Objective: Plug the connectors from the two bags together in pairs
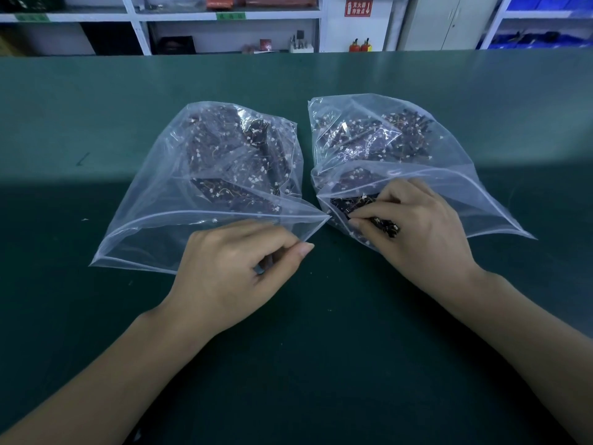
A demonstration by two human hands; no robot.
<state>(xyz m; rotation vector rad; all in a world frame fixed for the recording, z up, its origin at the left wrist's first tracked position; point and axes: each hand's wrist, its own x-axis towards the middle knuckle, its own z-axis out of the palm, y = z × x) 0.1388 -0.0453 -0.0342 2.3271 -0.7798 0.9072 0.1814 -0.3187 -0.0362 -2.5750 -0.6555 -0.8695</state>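
Connectors: small dark pieces with thin wires and pale plastic ends, heaped inside two clear zip bags lying side by side on the green table (pixel 96 107), mouths toward the person.
Right bag (pixel 455 149): mouth open; a dark clump of connectors (pixel 383 224) sits at the lip, under the fingers.
Right hand (pixel 414 223): reaches into that mouth, fingers curled and pinching at the clump; whether one piece has come free, I cannot tell.
Left bag (pixel 154 200): the near end is flat and looks bare, the heap lying further back.
Left hand (pixel 237 268): rests at the mouth, thumb and curled fingers nipping the near edge of the plastic; if it holds a connector too, I cannot see it.
Step in hand: picking, I judge; no joined pair shows on the table.
Next move: likely one piece singled out from each bag, wires untangled, plug and socket lined up and pressed home.
Beyond: white shelves (pixel 224 17) and a red sign (pixel 358 8) along the far wall.
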